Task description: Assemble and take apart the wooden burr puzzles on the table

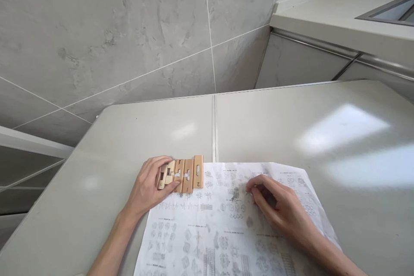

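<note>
Spreading from the near side of the view, a thin, creased white sheet [194,220] printed with small grey patterns lies on the table [155,125]. On its far left part, the left hand [150,183] curls round one end of a row of wooden pieces [184,175], thumb along their near side, fingers over their left end, holding them. The blocks are flat and smooth, pale to brown, with slots and inked figures; the rightmost juts farther out, clear of the fingers. Over the sheet's right part, the right hand [280,207] bends its fingers, thumb and index tips together; I cannot tell whether they pinch anything. Bare, glossy tabletop, split by a seam [214,129], leaves open room beyond both hands, up to the straight far edge. Past that stand a veined grey tiled wall [145,30] and, right, a pale countertop [330,13].
</note>
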A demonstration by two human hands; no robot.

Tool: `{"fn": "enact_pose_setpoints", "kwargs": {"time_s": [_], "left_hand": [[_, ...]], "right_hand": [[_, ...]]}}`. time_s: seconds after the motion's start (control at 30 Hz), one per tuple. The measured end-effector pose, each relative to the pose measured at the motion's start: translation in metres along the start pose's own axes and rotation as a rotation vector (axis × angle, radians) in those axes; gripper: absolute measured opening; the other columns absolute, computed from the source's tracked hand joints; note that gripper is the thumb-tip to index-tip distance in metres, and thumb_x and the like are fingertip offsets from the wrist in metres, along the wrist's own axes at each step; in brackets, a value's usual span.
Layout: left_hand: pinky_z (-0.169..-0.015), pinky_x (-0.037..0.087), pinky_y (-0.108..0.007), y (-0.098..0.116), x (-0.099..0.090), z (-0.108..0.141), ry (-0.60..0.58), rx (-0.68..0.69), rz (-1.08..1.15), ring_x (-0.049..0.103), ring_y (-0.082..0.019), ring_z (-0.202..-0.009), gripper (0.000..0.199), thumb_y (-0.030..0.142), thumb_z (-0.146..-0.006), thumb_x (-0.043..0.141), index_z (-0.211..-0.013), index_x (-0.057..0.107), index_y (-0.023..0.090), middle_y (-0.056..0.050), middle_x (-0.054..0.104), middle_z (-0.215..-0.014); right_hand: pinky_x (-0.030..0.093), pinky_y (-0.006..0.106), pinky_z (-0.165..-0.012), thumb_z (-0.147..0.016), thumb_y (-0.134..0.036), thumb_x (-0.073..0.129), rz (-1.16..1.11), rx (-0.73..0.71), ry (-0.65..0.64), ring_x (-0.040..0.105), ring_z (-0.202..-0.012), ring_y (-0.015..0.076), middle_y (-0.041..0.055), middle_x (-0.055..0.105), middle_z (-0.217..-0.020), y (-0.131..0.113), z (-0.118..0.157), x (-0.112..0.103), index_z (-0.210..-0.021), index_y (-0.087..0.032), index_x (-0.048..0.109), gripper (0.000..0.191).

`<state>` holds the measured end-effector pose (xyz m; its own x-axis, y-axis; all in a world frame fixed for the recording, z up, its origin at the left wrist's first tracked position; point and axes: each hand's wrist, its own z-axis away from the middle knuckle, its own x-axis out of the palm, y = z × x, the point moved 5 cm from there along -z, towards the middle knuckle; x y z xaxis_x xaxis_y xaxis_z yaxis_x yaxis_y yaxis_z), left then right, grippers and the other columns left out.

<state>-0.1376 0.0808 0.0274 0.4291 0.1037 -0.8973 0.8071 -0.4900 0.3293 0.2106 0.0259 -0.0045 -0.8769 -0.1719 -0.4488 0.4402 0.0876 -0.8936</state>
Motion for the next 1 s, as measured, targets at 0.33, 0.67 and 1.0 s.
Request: {"fn": "enact_pose_setpoints", "kwargs": {"time_s": [0.33, 0.67, 1.0], "left_hand": [[-0.094, 0.058, -0.043, 0.004, 0.0, 0.0, 0.025, 0.02, -0.035, 0.069, -0.029, -0.11, 0.051, 0.05, -0.096, 0.076, -0.136, 0.057, 0.024, -0.011, 0.071, -0.123], [-0.081, 0.057, -0.038, 0.007, -0.003, 0.002, 0.112, 0.032, -0.088, 0.069, -0.024, -0.09, 0.048, 0.055, -0.095, 0.077, -0.124, 0.06, 0.021, -0.008, 0.073, -0.107], [-0.079, 0.056, -0.037, 0.01, -0.005, 0.001, 0.118, 0.016, -0.117, 0.07, -0.024, -0.089, 0.046, 0.06, -0.095, 0.074, -0.119, 0.064, 0.022, -0.007, 0.075, -0.102]], "right_hand": [[0.047, 0.029, -0.052, -0.107, -0.028, 0.05, 0.031, 0.029, -0.005, 0.065, -0.068, 0.0204, 0.0049, 0.071, -0.084, 0.003, 0.002, 0.002, -0.1, -0.027, 0.068, 0.019], [0.047, 0.029, -0.051, -0.104, -0.027, 0.051, 0.033, 0.001, 0.0, 0.064, -0.065, 0.0193, 0.0035, 0.072, -0.082, 0.002, 0.002, 0.001, -0.098, -0.026, 0.069, 0.019], [0.049, 0.03, -0.055, -0.104, -0.029, 0.052, 0.027, 0.003, -0.014, 0.065, -0.069, 0.0198, 0.004, 0.073, -0.088, 0.003, 0.002, 0.001, -0.1, -0.026, 0.069, 0.019]]}}
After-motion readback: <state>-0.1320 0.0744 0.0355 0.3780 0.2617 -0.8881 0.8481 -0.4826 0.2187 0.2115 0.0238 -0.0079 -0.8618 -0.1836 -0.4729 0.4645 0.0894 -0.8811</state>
